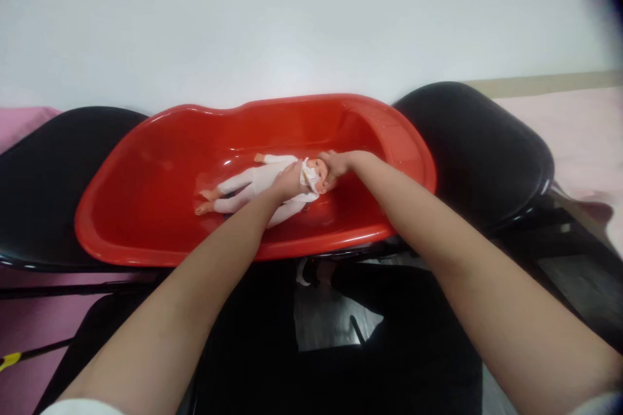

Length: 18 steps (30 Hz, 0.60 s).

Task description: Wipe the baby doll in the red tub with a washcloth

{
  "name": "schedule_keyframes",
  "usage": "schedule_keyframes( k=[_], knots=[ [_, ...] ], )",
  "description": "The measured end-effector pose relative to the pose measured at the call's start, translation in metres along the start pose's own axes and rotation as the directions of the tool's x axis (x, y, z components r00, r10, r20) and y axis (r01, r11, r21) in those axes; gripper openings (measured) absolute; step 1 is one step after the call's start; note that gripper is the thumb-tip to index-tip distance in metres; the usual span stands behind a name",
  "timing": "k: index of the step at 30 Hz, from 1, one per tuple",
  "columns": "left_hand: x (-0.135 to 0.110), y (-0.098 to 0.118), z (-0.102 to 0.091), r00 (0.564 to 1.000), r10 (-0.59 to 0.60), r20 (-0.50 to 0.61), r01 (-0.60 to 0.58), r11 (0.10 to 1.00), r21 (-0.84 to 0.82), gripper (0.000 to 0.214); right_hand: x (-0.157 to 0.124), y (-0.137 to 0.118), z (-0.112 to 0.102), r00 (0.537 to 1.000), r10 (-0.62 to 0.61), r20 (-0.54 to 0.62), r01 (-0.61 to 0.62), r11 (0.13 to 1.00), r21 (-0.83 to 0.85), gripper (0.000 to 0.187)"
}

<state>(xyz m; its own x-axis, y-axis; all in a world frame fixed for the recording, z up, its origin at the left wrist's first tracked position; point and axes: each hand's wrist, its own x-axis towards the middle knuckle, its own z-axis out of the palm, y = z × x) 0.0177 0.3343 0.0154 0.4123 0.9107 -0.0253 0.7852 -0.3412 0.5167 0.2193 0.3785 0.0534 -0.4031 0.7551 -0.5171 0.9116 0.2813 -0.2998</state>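
Note:
A baby doll in a white long-sleeved outfit lies on its back in a red baby bathtub, feet to the left and head to the right. My left hand reaches over the doll's chest, its fingers at a crumpled white cloth that covers the doll's chin and mouth. The fingers look closed on the cloth, though they are partly hidden. At the crown of the doll's head, my right hand curls round and holds it.
Black chair seats stand on the left and right, next to the tub. A pale wall rises behind. Pink surfaces show at both sides. My dark-clothed legs are below the tub's near rim.

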Motion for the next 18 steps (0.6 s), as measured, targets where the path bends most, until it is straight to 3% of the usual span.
schedule_keyframes(
  k=[3,8,10,14,15,18],
  knots=[
    [0.002,-0.009,0.005,0.998,0.058,-0.037,-0.056,0.996,0.072,0.092,0.002,0.001,0.000,1.000,0.001,0.005,-0.001,1.000,-0.014,0.105],
    [0.004,-0.020,0.002,0.994,0.112,0.009,-0.112,0.984,0.135,0.038,-0.001,-0.004,0.001,1.000,0.024,-0.016,-0.025,1.000,-0.018,0.103],
    [0.007,-0.021,-0.002,0.994,0.105,-0.030,-0.100,0.986,0.135,0.031,-0.003,-0.006,0.001,0.999,0.031,-0.017,-0.032,0.999,-0.012,0.102],
    [0.010,-0.025,-0.009,0.963,-0.020,-0.270,0.039,0.997,0.066,0.052,-0.005,-0.008,0.001,0.998,0.051,-0.025,-0.051,0.999,-0.002,0.105],
    [0.010,-0.027,-0.011,0.956,-0.055,-0.287,0.065,0.998,0.026,0.057,-0.006,-0.008,0.000,0.998,0.054,-0.022,-0.054,0.999,-0.001,0.106],
    [0.009,-0.030,-0.012,0.991,-0.032,-0.132,0.021,0.996,-0.082,0.059,-0.007,-0.009,-0.001,0.999,0.036,-0.005,-0.036,0.999,-0.007,0.104]
  ],
)
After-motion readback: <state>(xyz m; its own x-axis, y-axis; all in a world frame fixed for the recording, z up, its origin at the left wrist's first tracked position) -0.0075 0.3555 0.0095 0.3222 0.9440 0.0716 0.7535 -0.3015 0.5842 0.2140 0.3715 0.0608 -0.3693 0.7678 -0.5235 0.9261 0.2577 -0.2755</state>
